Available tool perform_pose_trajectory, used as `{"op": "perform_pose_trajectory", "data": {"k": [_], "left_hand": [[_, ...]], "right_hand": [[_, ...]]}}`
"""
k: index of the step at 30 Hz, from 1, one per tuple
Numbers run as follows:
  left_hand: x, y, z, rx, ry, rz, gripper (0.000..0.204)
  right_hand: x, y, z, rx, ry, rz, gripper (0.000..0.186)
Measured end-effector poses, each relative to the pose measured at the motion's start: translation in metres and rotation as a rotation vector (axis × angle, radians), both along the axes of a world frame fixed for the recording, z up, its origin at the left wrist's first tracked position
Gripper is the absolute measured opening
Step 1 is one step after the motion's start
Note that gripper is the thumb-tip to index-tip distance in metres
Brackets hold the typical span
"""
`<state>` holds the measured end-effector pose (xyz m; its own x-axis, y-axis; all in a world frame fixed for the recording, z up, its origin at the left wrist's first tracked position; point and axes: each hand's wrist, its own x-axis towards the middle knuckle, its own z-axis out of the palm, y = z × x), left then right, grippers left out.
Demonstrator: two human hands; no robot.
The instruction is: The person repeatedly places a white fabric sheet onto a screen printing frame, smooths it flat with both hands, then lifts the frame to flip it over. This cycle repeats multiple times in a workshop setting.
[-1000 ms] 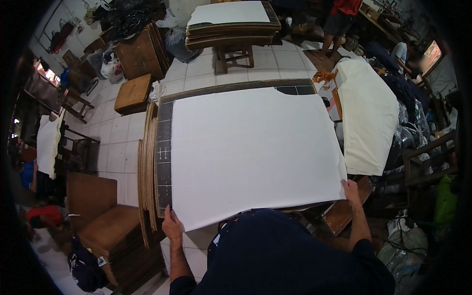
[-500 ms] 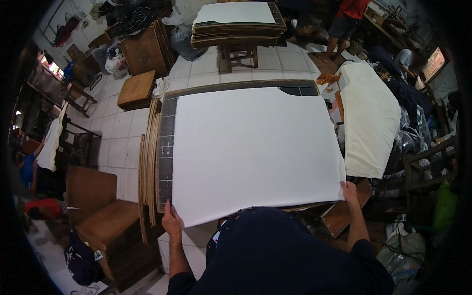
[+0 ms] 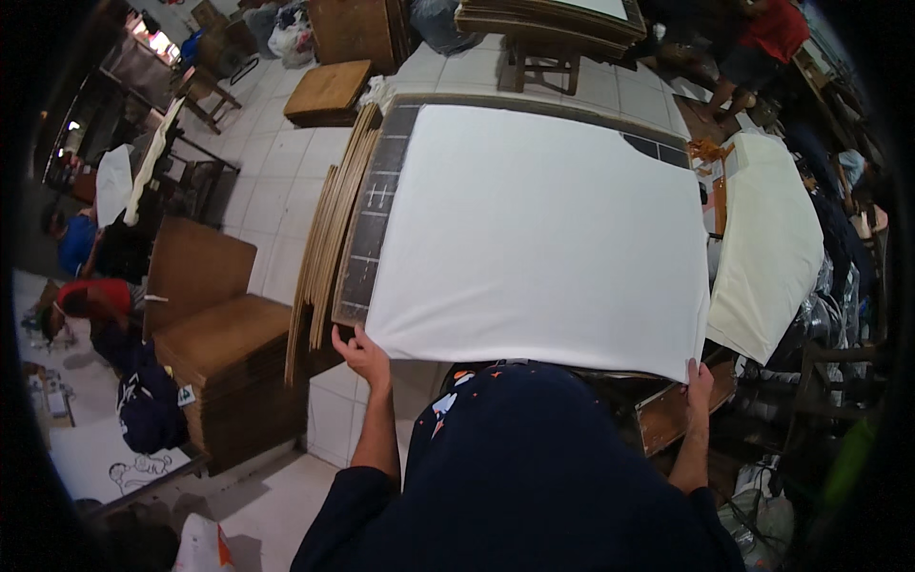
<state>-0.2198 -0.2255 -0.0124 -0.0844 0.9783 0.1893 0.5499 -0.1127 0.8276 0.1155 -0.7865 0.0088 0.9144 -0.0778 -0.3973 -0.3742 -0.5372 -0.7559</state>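
Note:
A large white cloth (image 3: 534, 238) lies over a dark board marked with white lines (image 3: 378, 200), with wrinkles near its lower left corner. My left hand (image 3: 364, 355) grips that corner at the board's edge, index finger partly raised. My right hand (image 3: 698, 381) pinches the cloth's lower right corner. My dark-clothed body is directly below the cloth's near edge.
Thin boards (image 3: 324, 238) lean left of my board. Stacked brown boards (image 3: 214, 353) stand lower left, another stack (image 3: 543, 24) behind, cream cloth (image 3: 767, 243) right. Co-workers in blue (image 3: 78, 243) and red (image 3: 95, 300) are at left; another person (image 3: 767, 43) stands upper right.
The view has swung left, showing more of the left side. The cloth's near edge has moved, with new wrinkles at its left corner; both hands still hold its corners.

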Motion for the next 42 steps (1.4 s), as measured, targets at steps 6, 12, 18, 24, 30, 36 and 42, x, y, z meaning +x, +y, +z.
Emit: {"op": "perform_pose_trajectory", "data": {"k": [6, 12, 18, 24, 30, 36, 42], "left_hand": [[-0.01, 0.014, -0.016, 0.026, 0.099, -0.04, 0.035], [-0.002, 0.007, -0.036, -0.682, -0.627, 0.209, 0.06], [0.008, -0.055, -0.03, -0.996, -0.977, -0.024, 0.073], [0.012, -0.08, -0.027, -1.235, -0.874, -0.301, 0.064], [0.017, -0.106, -0.02, -1.485, -1.004, -0.513, 0.049], [0.021, -0.102, -0.011, -1.496, -0.696, -0.615, 0.036], [0.016, -0.102, -0.013, -1.445, -0.715, -0.562, 0.025]], "right_hand": [[0.002, -0.006, 0.0, 0.015, 0.048, 0.049, 0.032], [-0.025, 0.009, -0.007, 0.65, 0.252, -0.514, 0.033], [-0.065, 0.036, -0.004, 0.832, 0.121, -0.633, 0.031], [-0.079, 0.078, 0.018, 0.822, 0.183, -0.506, 0.035], [-0.092, 0.126, 0.018, 0.913, 0.403, -0.208, 0.037], [-0.109, 0.155, 0.014, 0.783, 0.562, 0.108, 0.034], [-0.122, 0.149, 0.001, 0.563, 0.585, 0.186, 0.035]]}}
